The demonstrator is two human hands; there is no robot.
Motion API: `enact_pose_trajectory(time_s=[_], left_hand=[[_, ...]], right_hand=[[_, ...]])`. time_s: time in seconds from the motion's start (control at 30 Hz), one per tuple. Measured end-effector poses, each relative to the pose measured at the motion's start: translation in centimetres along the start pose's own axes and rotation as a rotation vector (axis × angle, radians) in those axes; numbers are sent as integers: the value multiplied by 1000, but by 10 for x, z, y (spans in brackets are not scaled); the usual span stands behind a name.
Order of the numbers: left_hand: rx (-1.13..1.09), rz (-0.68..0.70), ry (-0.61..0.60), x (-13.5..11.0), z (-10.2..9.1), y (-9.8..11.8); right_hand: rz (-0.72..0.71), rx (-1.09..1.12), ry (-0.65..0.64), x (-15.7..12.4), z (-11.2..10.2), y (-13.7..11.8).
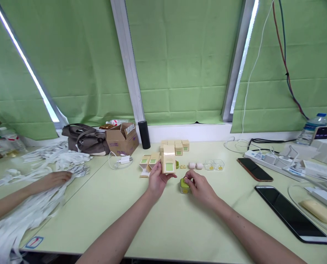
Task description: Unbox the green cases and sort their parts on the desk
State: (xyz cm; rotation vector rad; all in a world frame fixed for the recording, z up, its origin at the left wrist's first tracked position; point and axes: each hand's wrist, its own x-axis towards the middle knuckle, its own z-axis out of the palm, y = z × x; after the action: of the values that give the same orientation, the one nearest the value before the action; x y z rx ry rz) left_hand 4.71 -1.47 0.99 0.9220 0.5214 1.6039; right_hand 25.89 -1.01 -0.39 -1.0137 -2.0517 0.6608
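Observation:
My left hand (156, 181) is closed around a small tan cardboard box (169, 167), its flap up and a green patch on the front. To the right, my right hand (203, 187) pinches the top of a small clear container with a green lid (184, 185), low over or on the table; which of the two I cannot tell. Beyond it lie tiny yellow pieces (182, 167), two pale pink blocks (195, 165) and two clear cups (214, 165) with yellow marks. Similar tan boxes (154, 158) stand left of my left hand, and several more boxes (179, 148) behind it.
A co-worker's hand (57, 179) rests on white straps (42, 205) at left. Toward the back are a grey bag (83, 137), a brown carton (123, 141) and a black cylinder (144, 135). Phones (292, 214) and a cabled power strip (270, 165) occupy the right.

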Motion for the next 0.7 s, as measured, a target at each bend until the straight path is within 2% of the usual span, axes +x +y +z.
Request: enact_pose_trajectory(time_s=[0.17, 0.3, 0.43, 0.57, 0.7], left_hand=[[-41, -62, -23, 0, 2, 2], [-3, -88, -73, -3, 5, 4], [66, -122, -102, -8, 8, 0], [145, -127, -95, -13, 10, -5], [200, -140, -78, -16, 14, -6]], right_hand=[[16, -8, -15, 0, -1, -2], [-14, 57, 105, -1, -4, -7], [-29, 235, 178, -2, -6, -17], [16, 351, 190, 0, -5, -21], [53, 434, 141, 1, -3, -18]])
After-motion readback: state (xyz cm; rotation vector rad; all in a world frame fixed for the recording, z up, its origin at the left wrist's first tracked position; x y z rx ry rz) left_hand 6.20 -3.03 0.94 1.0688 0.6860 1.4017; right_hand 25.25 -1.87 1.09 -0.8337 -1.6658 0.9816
